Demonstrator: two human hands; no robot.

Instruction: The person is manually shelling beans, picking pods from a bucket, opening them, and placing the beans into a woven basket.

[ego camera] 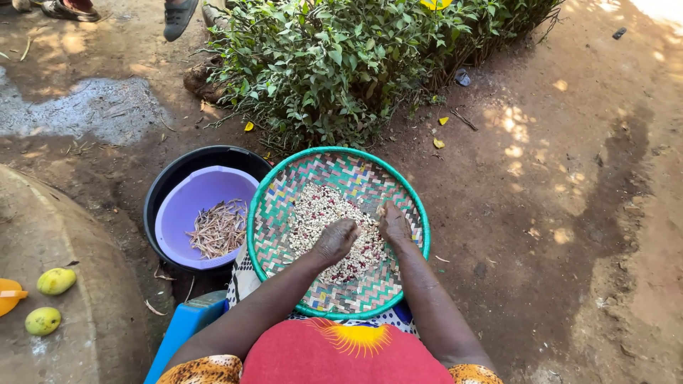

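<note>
Together, two hands [364, 235] sift one bean tray [284, 186].

On the lap: woven tray [277, 213], with beans [320, 213] heaped in its middle. On the beans: left hand [336, 239] and right hand [393, 223], side by side. Left of the tray, touching its rim: bowl [181, 206] of pods [220, 227], nested in a basin [160, 188]. Beyond the tray: bush [334, 64]. Far left, on a stone slab [71, 284]: two mangoes [55, 281].
</note>
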